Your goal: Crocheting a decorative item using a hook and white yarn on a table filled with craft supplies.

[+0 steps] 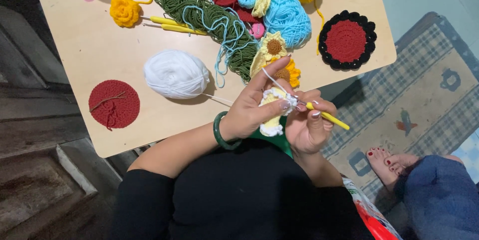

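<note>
Viewing from the head camera, left hand pinches a part-worked white-and-yellow crochet piece above the lap, right hand grips a yellow-handled hook at its edge, apparently mid-row, white yarn ball on the table largely unused.

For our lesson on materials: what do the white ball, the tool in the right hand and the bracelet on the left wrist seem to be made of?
White ball: soft matte yarn, wound strands visible, fibre type unclear.
Crochet hook in the right hand: yellow handle, probably plastic or rubber; slim tip looks metallic.
Green bracelet by the left hand: smooth, glossy, rigid ring, possibly stone or glass.
</note>
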